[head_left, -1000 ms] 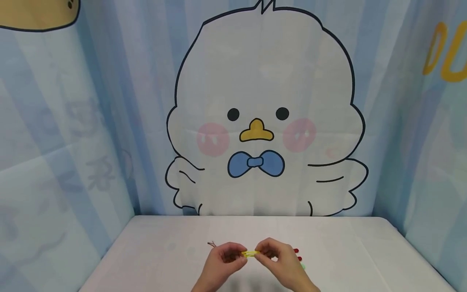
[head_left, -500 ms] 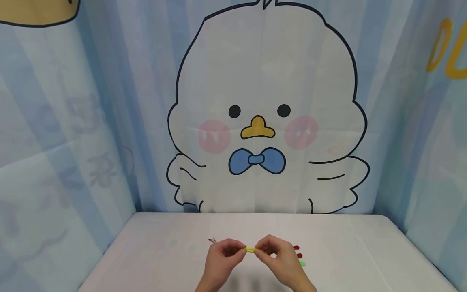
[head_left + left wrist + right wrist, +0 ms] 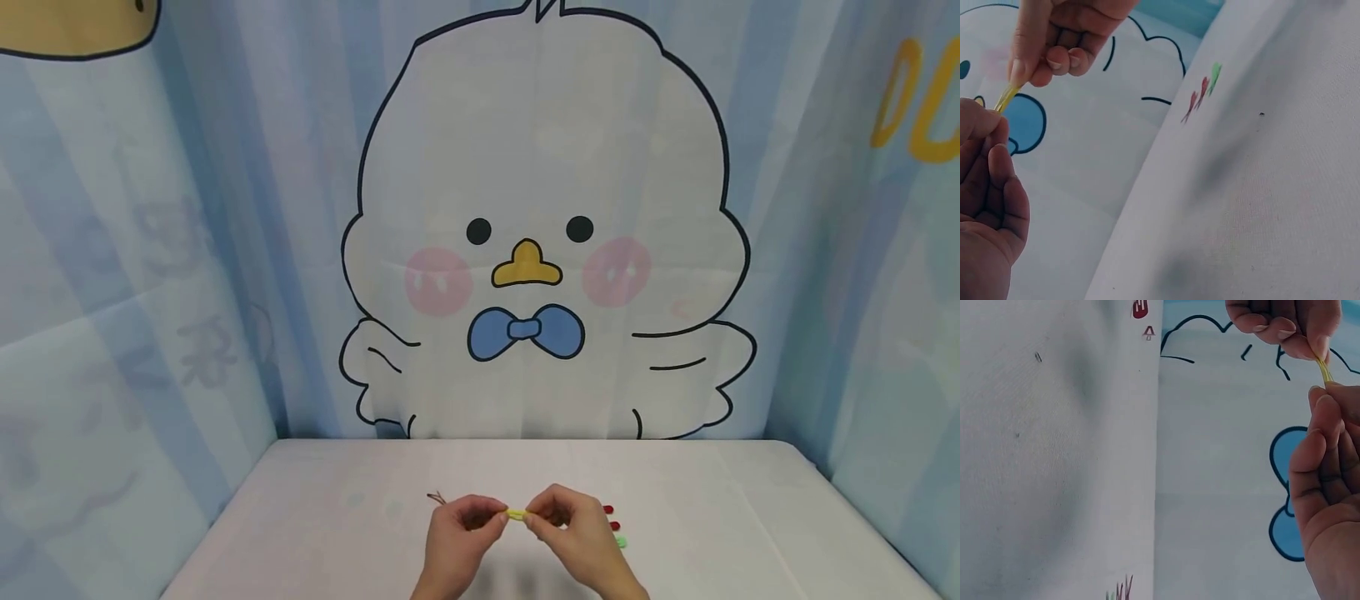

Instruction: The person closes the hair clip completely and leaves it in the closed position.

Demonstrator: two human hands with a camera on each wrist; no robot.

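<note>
In front of me, above the table, both hands pinch a small slim yellow piece [image 3: 516, 515] between them. Its kind is hard to tell; in the right wrist view the yellow piece [image 3: 1324, 370] looks like thin strands lying close together. My left hand [image 3: 459, 540] grips one end between thumb and forefinger, and my right hand [image 3: 576, 537] pinches the other. The other fingers of the left hand [image 3: 991, 194] are curled toward the palm. Fingertips hide both ends of the piece.
On the white table [image 3: 697, 500], two small red pieces [image 3: 615, 526] and a green one [image 3: 621, 542] lie in a row past my right hand, partly hidden. A brownish piece with forked thin ends [image 3: 436, 498] lies behind my left hand. A printed curtain [image 3: 540, 167] stands behind the table.
The yellow piece's strands stood apart a second ago; now they lie closer together. Both hands have kept their pinch, shifting only slightly.
</note>
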